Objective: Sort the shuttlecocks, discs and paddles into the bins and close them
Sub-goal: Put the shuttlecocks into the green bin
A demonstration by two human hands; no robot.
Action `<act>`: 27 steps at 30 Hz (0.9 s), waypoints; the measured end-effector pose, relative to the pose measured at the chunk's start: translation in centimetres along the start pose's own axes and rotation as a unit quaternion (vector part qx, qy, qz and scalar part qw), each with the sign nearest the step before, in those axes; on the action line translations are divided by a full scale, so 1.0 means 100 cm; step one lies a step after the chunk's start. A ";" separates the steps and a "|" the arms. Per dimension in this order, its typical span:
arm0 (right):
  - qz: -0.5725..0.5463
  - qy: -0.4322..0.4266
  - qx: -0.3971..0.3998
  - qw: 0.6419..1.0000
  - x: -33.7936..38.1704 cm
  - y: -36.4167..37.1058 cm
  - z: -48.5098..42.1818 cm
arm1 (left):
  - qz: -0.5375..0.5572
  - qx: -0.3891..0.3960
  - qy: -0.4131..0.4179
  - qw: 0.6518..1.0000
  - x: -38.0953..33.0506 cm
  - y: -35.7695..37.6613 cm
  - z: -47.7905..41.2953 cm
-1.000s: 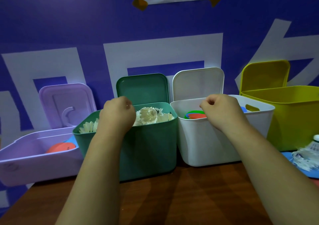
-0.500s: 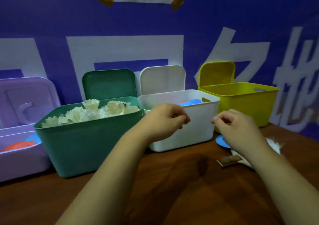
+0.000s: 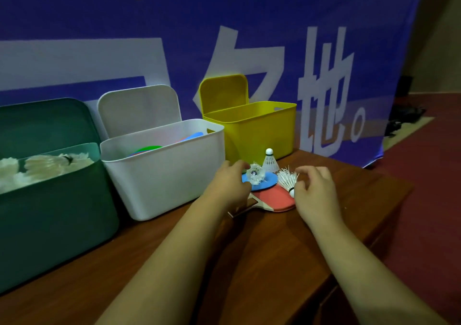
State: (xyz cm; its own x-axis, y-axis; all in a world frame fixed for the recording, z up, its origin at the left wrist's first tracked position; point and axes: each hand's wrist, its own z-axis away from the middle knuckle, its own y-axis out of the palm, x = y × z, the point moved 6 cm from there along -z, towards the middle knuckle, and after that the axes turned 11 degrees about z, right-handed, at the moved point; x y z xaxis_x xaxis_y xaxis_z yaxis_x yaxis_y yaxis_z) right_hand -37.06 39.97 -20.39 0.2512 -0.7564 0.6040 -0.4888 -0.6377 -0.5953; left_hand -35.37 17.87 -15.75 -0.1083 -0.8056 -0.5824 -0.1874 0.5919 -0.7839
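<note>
A small pile lies on the wooden table (image 3: 262, 254) in front of the yellow bin (image 3: 259, 135). It holds a blue disc (image 3: 270, 180) lying over a red paddle (image 3: 274, 198), and three white shuttlecocks. One shuttlecock (image 3: 256, 173) lies on the disc, and the curved fingertips of my left hand (image 3: 228, 183) reach its left edge. Another shuttlecock (image 3: 287, 178) lies on the paddle, cork down. My right hand (image 3: 316, 190) hovers beside it, fingers curved and thumb near the cork. The third shuttlecock (image 3: 270, 161) stands upright behind them. Neither hand clearly grips anything.
Three bins stand in a row with lids up. The green bin (image 3: 50, 220) at the left is full of shuttlecocks, the white bin (image 3: 164, 175) holds coloured discs, and the yellow bin's inside is hidden. The table's right edge (image 3: 389, 215) drops to a red floor.
My view has swung right, so the purple bin is out of frame. Both hands left the green and white bins and moved right and down to the pile by the yellow bin.
</note>
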 end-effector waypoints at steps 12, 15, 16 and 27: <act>0.052 0.001 0.104 0.993 -0.008 0.024 -0.007 | 0.028 -0.075 0.024 0.996 0.029 0.038 -0.027; 0.058 0.015 0.089 0.994 -0.009 0.023 -0.007 | 0.063 -0.133 0.029 0.989 0.022 0.017 -0.020; 0.049 0.021 0.085 0.995 -0.008 0.023 -0.007 | 0.072 -0.151 0.028 0.986 0.020 0.010 -0.018; -0.091 -0.031 0.079 0.992 0.046 0.013 0.018 | 0.112 -0.209 0.045 0.970 -0.007 -0.091 0.030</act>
State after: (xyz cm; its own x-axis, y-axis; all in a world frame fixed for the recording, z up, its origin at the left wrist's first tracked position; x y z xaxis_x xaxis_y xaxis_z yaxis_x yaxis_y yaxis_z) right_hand -35.03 35.38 -19.29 0.3774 -0.6311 0.6778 -0.2950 -0.7757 -0.5580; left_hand -30.67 13.12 -8.82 -0.2728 -0.6673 -0.6930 -0.5276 0.7061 -0.4723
